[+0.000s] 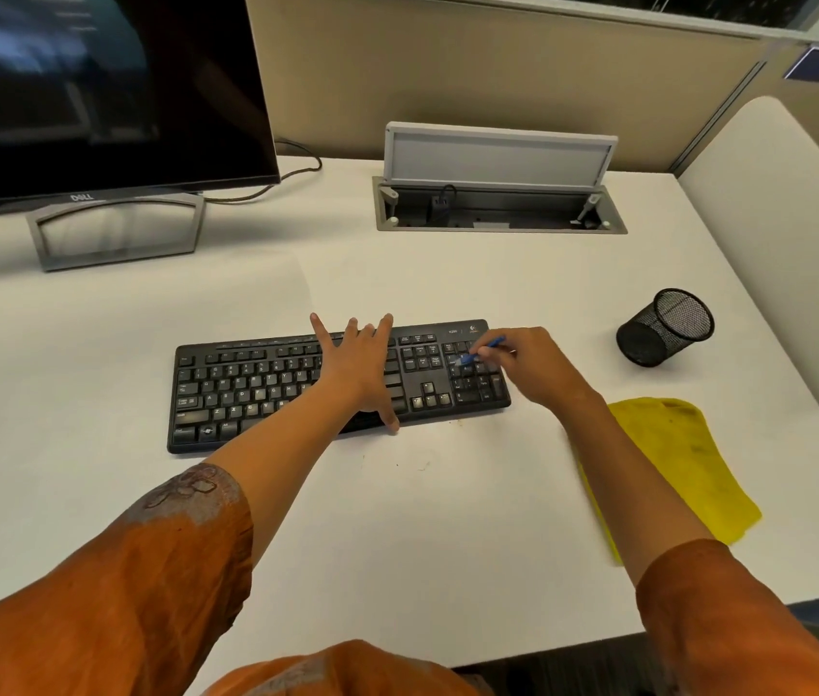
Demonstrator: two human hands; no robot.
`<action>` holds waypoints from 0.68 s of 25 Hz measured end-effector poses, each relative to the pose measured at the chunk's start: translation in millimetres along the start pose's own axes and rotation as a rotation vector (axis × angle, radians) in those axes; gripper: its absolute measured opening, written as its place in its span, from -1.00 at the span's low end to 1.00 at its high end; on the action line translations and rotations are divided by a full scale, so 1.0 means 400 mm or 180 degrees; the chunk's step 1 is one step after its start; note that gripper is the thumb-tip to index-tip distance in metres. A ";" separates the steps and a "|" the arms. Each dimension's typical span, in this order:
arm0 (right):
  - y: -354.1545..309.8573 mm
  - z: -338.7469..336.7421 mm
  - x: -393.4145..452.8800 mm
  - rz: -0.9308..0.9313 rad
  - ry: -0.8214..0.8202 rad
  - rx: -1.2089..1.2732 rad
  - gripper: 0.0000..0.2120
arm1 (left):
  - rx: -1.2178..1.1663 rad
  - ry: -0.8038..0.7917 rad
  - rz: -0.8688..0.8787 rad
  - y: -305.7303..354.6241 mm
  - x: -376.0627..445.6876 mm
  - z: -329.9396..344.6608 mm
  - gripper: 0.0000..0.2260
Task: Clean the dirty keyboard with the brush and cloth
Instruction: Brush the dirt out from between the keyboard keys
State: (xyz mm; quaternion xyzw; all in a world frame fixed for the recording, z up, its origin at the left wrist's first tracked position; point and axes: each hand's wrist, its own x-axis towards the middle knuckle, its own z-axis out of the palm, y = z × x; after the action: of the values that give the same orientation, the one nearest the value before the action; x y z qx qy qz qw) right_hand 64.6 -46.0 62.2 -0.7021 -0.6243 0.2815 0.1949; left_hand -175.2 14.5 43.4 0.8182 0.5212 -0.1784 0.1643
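- Sleeves [156,585] of orange cloth cover both forearms at the near edge; the left one bears a grey embroidered patch by its cuff.
- Cloth [684,464], yellow and rumpled, lies flat on the white desk [447,545] to the near right, partly hidden under the right forearm; it sits just right of the keyboard and apart from it.
- Specks of brown dirt dot the desk just near the keyboard's front edge.
- Keyboard [257,389], black and dusty, lies across the middle of the desk, its long side running left to right.
- Left hand [360,374] rests flat on the keyboard's middle, fingers straight and spread wide, thumb reaching over the near edge; it grips nothing.
- Right hand [530,366] hovers at the keyboard's right end, fingers curled and pinching the brush [479,353]; the blue brush slants down to the left, its tip on the number pad keys.
- Pen cup [664,328] of black mesh lies tipped on the desk, well right of the keyboard.
- Cable hatch [498,193] stands with its lid raised at the far side; a Dell monitor [96,92] with a dark screen stands on its grey foot at the far left.
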 end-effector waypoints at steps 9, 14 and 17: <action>-0.034 -0.010 0.009 0.0036 0.0383 0.0195 -0.84 | -0.0017 0.0008 0.0013 -0.001 -0.005 -0.004 0.40; -0.053 0.030 0.030 -0.0050 0.0025 0.0004 -0.84 | -0.0063 0.0004 0.0012 -0.005 -0.006 -0.001 0.40; -0.003 -0.011 0.029 0.0222 0.0208 -0.0151 -0.85 | -0.0056 0.0019 0.0031 -0.006 -0.005 0.000 0.40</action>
State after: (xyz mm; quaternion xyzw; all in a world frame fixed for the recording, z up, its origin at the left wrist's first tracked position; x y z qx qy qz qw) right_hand 67.2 -34.1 64.4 -0.7367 -0.5993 0.2502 0.1885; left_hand -178.0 14.0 44.0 0.8198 0.5192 -0.1706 0.1709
